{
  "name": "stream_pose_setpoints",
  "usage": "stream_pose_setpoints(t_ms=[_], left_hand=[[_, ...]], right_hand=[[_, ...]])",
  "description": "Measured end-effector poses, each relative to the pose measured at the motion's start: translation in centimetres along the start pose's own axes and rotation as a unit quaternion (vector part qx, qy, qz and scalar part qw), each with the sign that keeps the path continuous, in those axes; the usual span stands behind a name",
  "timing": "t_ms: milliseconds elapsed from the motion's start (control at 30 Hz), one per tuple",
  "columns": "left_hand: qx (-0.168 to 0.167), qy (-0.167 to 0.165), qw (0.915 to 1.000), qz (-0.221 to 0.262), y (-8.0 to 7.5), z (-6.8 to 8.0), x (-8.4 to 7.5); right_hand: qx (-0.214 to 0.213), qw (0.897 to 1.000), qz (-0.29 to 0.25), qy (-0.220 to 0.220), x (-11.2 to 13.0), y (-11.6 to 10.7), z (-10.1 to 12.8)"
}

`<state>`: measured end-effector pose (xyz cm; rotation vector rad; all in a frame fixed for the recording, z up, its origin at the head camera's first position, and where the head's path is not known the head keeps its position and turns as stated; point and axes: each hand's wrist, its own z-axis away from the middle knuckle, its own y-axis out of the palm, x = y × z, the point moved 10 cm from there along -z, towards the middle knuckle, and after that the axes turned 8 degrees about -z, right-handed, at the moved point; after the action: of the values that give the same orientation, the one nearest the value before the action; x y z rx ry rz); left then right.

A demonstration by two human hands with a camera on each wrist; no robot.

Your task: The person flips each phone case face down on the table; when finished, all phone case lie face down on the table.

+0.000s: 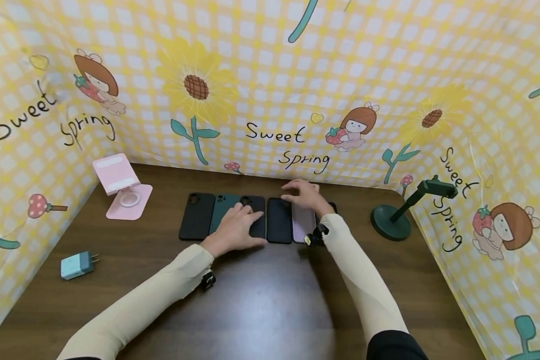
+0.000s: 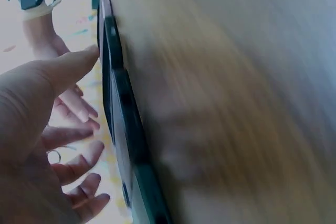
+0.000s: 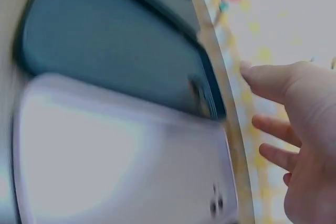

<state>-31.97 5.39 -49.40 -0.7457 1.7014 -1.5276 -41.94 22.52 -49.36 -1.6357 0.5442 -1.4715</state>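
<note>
Several phones lie side by side in a row towards the back of the table. From the left come a black phone, a dark green phone, another black phone, a dark phone and a lilac phone. My left hand is over the green phone and the black one beside it, fingers spread and thumb pointing right along their near edge. My right hand is at the far end of the lilac phone, fingers loosely bent. In the right wrist view, its fingers hold nothing beside the lilac phone.
Right of the lilac phone, a further dark phone is mostly hidden by my right wrist. A pink folding stand is at the back left, with a blue charger plug nearer. A dark green stand stands right. Patterned cloth encloses the table.
</note>
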Motion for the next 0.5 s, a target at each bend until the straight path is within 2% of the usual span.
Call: stream_pose_setpoints(t_ms=[100, 267, 500], left_hand=[[-0.012, 0.025, 0.9994, 0.019, 0.1, -0.4, -1.6], [0.005, 0.055, 0.9977, 0.038, 1.1, -1.2, -3.7], [-0.010, 0.071, 0.9966, 0.041, 0.7, -2.3, -4.9]], right_hand=[[0.008, 0.999, 0.000, 0.031, -2.1, -0.3, 0.7], [0.024, 0.999, -0.019, 0.043, -3.4, 1.0, 1.3], [-0.044, 0.998, -0.038, 0.038, -2.9, 0.4, 0.7]])
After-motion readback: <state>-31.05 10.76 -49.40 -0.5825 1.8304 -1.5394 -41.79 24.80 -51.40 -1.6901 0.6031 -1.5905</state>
